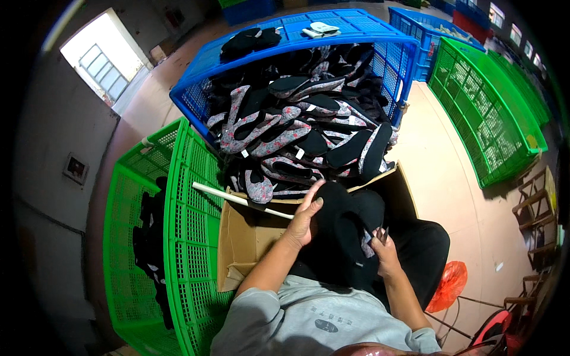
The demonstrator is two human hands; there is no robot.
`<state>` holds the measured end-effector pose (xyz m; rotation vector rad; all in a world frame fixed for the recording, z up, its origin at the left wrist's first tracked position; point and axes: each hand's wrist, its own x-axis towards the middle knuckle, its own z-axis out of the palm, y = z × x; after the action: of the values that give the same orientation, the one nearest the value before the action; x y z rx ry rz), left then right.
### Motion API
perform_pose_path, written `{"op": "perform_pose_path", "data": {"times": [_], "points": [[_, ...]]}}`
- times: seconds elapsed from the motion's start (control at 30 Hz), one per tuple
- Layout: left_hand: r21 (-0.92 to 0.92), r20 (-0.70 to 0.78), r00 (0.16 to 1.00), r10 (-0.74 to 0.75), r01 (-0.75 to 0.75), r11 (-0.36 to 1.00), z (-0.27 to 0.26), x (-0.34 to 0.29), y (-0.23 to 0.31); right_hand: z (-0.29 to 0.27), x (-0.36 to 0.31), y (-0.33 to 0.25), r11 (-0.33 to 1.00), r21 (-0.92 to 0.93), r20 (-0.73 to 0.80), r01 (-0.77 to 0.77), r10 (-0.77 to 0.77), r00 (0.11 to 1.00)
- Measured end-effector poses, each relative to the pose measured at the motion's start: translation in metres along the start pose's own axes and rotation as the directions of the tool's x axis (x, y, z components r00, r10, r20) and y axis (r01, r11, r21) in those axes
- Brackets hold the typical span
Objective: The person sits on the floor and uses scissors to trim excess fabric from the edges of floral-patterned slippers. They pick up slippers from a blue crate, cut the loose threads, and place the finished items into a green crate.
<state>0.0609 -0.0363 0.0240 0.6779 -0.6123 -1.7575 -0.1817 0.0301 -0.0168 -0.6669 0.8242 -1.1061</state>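
Note:
In front of my lap I hold a black cloth slipper (339,222), with a bit of floral fabric showing near its opening. My left hand (304,222) grips its left edge, thumb on top. My right hand (386,254) is closed at the opening on the right side; a small dark, pointed thing shows by its fingers, too small to name. Just beyond, a heap of floral-and-black slippers (279,133) spills from a blue crate (401,65) lying on its side. A cardboard box (246,234) stands under my left forearm.
A white rod (237,199) lies across the cardboard box. At the left is a green crate (190,237) with black pieces inside. More green crates (484,113) stand at the right, near an orange plastic bag (448,286) and a wooden stool (534,207).

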Motion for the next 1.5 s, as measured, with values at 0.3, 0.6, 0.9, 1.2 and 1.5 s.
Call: {"op": "perform_pose_path", "data": {"times": [0.3,0.6,0.9,1.2,1.5], "points": [[-0.370,0.181,0.982,-0.053,0.118,0.921,0.022,-0.003,-0.020,-0.008,-0.012,0.004,0.987,-0.018,0.038,-0.160,0.161,0.986],[-0.134,-0.197,0.979,-0.054,0.028,0.991,0.027,-0.001,-0.026,-0.006,-0.016,-0.026,0.923,-0.268,0.037,0.275,-0.275,0.961],[-0.270,-0.266,0.962,-0.063,-0.012,0.963,0.017,-0.002,-0.004,-0.002,-0.030,-0.041,0.629,-0.700,0.142,0.339,-0.342,0.929],[0.412,-0.166,0.980,-0.114,0.174,0.894,0.001,-0.045,0.036,-0.023,-0.011,-0.051,0.686,-0.484,-0.053,0.544,-0.643,0.764],[0.422,-0.584,0.166,0.794,-0.774,0.472,-0.013,-0.118,0.186,-0.010,-0.020,-0.040,0.930,-0.286,-0.317,0.229,-0.317,0.894]]}}
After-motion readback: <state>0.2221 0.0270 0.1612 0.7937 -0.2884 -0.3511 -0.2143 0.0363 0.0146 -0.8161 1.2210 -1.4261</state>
